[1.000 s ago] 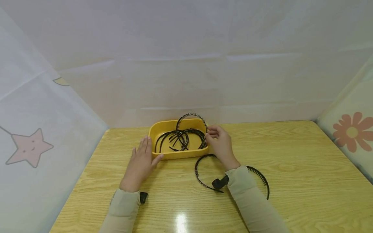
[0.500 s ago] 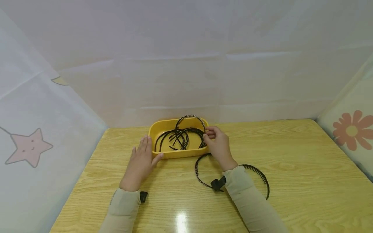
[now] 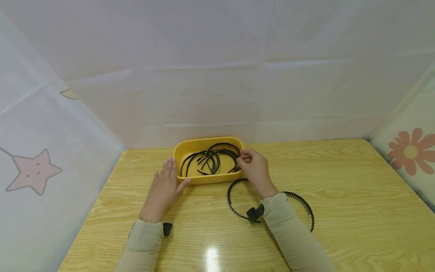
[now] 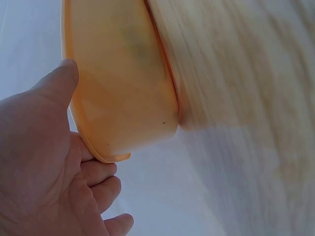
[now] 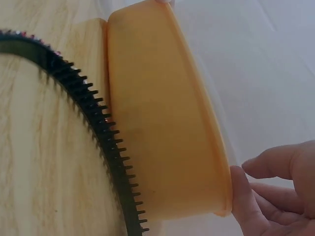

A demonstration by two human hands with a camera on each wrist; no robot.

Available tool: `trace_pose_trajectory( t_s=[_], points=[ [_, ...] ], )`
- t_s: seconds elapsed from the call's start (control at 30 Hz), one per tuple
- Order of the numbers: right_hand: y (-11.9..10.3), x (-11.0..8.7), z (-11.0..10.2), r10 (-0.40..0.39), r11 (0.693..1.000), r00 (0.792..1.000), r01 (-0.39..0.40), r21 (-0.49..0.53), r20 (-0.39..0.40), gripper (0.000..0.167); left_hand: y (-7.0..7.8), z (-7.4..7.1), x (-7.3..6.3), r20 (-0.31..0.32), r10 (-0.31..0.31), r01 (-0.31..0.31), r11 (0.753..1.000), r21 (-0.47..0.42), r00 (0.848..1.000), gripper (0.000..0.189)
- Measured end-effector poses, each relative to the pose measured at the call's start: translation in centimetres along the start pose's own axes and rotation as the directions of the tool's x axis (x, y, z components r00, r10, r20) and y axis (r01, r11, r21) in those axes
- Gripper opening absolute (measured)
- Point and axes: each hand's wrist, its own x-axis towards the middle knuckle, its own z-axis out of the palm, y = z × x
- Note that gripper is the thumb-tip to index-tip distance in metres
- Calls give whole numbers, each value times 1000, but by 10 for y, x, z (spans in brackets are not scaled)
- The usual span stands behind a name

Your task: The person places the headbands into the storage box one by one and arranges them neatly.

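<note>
A yellow plastic basket (image 3: 209,180) stands at the table's back edge, with several black toothed headbands (image 3: 217,164) lying in it. My left hand (image 3: 163,193) rests against its left end, fingers extended along the rim and thumb at the front corner. In the left wrist view that thumb (image 4: 66,78) lies on the rim. At the right end my right hand (image 3: 256,172) has its fingertips at the rim, beside the uppermost headband (image 3: 223,145). The right wrist view shows the finger (image 5: 239,189) touching the rim, with no headband visible between finger and thumb.
Black toothed headband arcs lie on the wooden table (image 3: 340,189) on both sides of my right forearm: one at the left (image 3: 230,202), another at the right (image 3: 307,209). A pale cloth wall (image 3: 217,94) rises right behind the basket, with printed side walls left and right.
The uppermost headband, earlier standing above the back rim at my right fingers, has sunk down into the basket. My left hand stays in place; the right has shifted only slightly.
</note>
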Motion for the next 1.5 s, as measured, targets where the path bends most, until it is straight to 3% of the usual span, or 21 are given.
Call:
trace_pose_trajectory(
  t_s=[0.47, 0.87, 1.0, 1.27, 1.5],
  points=[
    [-5, 4, -24, -21, 1000, 989, 23, -11, 144, 18, -1, -1, 0, -5, 0, 0, 1000, 2, 1000, 89],
    [-1, 9, -56, 42, 989, 963, -3, -147, 267, 23, -1, 0, 0, 0, 2, -2, 1000, 2, 1000, 89],
    [3, 10, -61, 59, 981, 947, 5, -196, 317, 19, 0, -1, 0, -1, -1, 1, 1000, -5, 1000, 89],
    [11, 12, -64, 139, 960, 888, -12, -279, 438, 20, 0, -2, -1, 13, -9, 10, 1000, -9, 1000, 90],
    [21, 13, -62, 168, 948, 863, -9, -318, 476, 16, 1, -2, -1, 9, -6, 6, 1000, -4, 1000, 89]
  ],
)
